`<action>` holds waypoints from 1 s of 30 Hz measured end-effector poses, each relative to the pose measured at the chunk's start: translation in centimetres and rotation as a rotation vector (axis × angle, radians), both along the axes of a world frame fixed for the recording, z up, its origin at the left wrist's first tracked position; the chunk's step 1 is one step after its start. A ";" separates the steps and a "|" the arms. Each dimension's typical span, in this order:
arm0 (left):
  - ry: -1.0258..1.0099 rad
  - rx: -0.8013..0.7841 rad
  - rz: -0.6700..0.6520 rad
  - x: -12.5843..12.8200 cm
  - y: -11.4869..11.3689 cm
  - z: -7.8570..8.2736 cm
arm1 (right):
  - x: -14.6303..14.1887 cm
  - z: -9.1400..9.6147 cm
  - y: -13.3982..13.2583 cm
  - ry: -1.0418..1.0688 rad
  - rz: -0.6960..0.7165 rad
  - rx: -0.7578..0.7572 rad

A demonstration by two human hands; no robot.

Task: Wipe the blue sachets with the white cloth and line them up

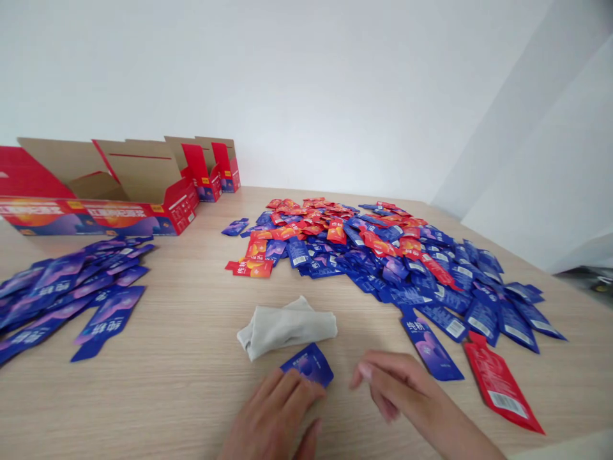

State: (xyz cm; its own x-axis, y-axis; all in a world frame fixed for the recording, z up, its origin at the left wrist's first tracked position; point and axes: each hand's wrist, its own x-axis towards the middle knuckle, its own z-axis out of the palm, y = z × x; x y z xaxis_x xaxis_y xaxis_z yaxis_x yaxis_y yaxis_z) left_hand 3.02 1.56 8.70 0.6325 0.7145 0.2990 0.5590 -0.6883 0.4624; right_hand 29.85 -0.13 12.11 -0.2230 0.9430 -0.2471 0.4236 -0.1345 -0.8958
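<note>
Near the table's front edge, my left hand [278, 412] has its fingers closed over a small blue sachet [311, 364]. The sachet's far end sticks out past the fingertips; the rest is hidden under the hand. To its right, my right hand [397, 383] hovers over the table, fingers loosely bent and slightly apart, with nothing visible in them. Just beyond the left hand lies a folded grey-white cloth [290, 326]. A single blue sachet [431, 348] and a red sachet [502, 383] lie to the right of my right hand.
A wide heap of blue and red sachets [373, 249] spreads over the table's middle and right. Several blue sachets [71, 287] are stacked at left. Behind them stands an open red and blue carton [119, 217], with smaller open cartons [208, 188] beside it. A white wall closes the back.
</note>
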 end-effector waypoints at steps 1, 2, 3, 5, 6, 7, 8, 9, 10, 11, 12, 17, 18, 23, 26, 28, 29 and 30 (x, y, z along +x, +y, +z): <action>0.014 0.065 0.068 0.1 0.6 -0.1 | -0.7 0.2 1.3 -0.031 -0.038 0.098; 0.024 0.135 0.129 0.3 1.0 -0.3 | -1.4 0.3 2.5 -0.071 -0.074 0.193; 0.035 0.209 0.192 0.3 1.3 -0.6 | -2.0 0.4 3.5 -0.126 -0.087 0.277; 0.069 0.333 0.259 0.3 1.4 -1.3 | -3.0 0.4 5.0 -0.232 -0.053 0.427; 0.105 0.375 0.271 0.2 1.2 -1.7 | -3.4 0.3 5.5 -0.276 -0.024 0.499; 0.145 0.407 0.277 0.1 1.0 -2.1 | -3.9 0.0 5.9 -0.315 0.011 0.565; 0.183 0.430 0.280 0.0 0.8 -2.6 | -4.3 -0.3 6.2 -0.355 0.051 0.616; 0.215 0.442 0.278 -0.1 0.6 -3.0 | -4.7 -0.7 6.5 -0.396 0.084 0.648; 0.235 0.451 0.272 -0.3 0.4 -3.5 | -5.1 -1.0 6.7 -0.442 0.111 0.660; 0.245 0.453 0.268 -0.4 0.3 -3.9 | -5.4 -1.4 6.8 -0.492 0.129 0.665; 0.245 0.454 0.265 -0.6 0.2 -4.3 | -5.5 -1.7 6.9 -0.548 0.139 0.667; 0.243 0.416 0.299 -0.8 0.1 -4.9 | -4.2 -1.7 6.5 -0.838 0.012 0.649; 0.236 0.411 0.318 -0.6 0.0 -4.8 | -3.7 -1.5 6.3 -0.873 -0.050 0.595; 0.123 0.364 0.432 0.3 -0.3 -4.0 | -2.4 -1.7 5.2 -0.861 -0.236 0.547; 0.104 0.382 0.448 0.6 -0.6 -3.6 | -2.9 -2.8 5.4 -0.776 -0.203 0.678; 0.103 0.348 0.447 0.8 -0.8 -3.4 | -3.1 -3.4 5.7 -0.760 -0.203 0.681; 0.102 0.316 0.446 0.9 -0.9 -3.2 | -3.0 -3.5 5.9 -0.760 -0.211 0.663; 0.097 0.289 0.445 1.1 -1.0 -3.1 | -2.9 -3.4 6.1 -0.754 -0.220 0.634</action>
